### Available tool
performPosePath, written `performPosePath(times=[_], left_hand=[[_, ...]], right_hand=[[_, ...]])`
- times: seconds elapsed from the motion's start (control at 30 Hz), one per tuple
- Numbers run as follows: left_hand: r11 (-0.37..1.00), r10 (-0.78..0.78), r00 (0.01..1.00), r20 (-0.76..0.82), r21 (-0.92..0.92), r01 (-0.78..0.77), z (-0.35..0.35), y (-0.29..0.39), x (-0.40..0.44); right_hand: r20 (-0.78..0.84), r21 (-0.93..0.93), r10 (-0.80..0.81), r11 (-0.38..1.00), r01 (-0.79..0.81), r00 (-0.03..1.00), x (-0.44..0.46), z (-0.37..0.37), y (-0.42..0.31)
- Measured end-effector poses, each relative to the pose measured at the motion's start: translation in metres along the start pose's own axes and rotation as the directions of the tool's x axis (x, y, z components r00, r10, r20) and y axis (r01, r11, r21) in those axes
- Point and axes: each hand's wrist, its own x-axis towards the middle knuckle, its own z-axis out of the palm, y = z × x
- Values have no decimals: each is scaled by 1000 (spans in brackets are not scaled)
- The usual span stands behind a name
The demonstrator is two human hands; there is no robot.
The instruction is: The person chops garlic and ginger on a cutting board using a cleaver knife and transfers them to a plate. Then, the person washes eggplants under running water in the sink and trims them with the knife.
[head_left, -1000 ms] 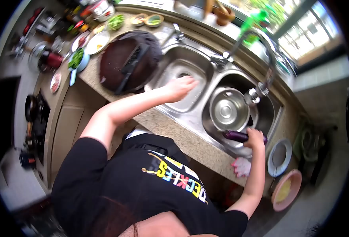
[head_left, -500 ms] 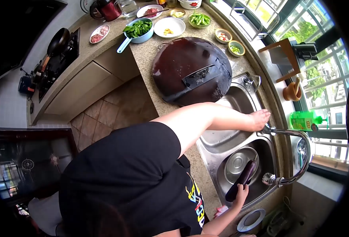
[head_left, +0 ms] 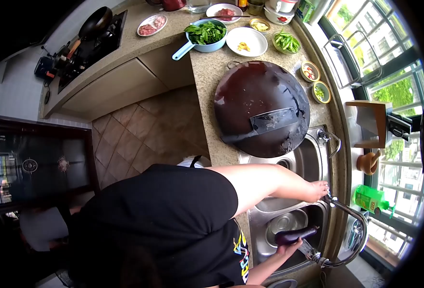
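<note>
My right hand point(head_left: 289, 248) is closed around a dark purple eggplant point(head_left: 296, 235), held over the lower basin point(head_left: 323, 216) of the steel double sink. A metal pan or bowl point(head_left: 283, 225) sits in that basin, partly hidden by the eggplant. My left arm stretches across the sink, and my left hand point(head_left: 319, 190) grips the faucet handle at the base of the curved faucet point(head_left: 363, 230). The spout end point(head_left: 317, 259) is close beside the eggplant, with what looks like water coming from it.
A large dark round wok lid point(head_left: 262, 105) covers part of the counter and upper basin. Behind it are a blue pan of greens point(head_left: 207, 36), a white plate point(head_left: 247, 42) and small bowls. Green detergent point(head_left: 369, 199) stands by the window.
The eggplant has turned from slanting to nearly level and come nearer the spout. What looks like water now shows at the spout. My left hand stays at the faucet; the view has shifted.
</note>
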Motion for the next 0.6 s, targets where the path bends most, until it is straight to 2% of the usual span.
performPosePath(times=[0.1,0.17,0.23,0.3,0.4,0.5,0.53,0.6], left_hand=[[995,9,976,-218,-91,-30,13,-1,-25],[998,-27,980,-199,-68,14,8,11,-49],[999,46,999,8,25,-46,-29,27,-77],[981,86,994,69,-181,-72,-25,41,-82],[927,-86,980,178,-347,144,-50,85,-92],[817,-123,991,62,-561,136,-34,123,-72],[752,-166,980,112,-628,199,-30,135,-63],[645,-281,958,50,-729,227,-1,164,-38]], right_hand=[[4,-2,-79,997,79,997,25,-5,-1],[54,5,-136,991,135,989,44,-14,-4],[-111,-66,-204,978,198,973,54,-9,-2],[-95,-87,-223,973,215,970,43,-4,3],[18,-72,-199,977,200,980,28,-6,7],[117,-38,-164,985,170,979,21,-13,9],[140,-35,-154,986,160,978,19,-15,9],[182,-20,-130,990,136,975,14,-22,6]])
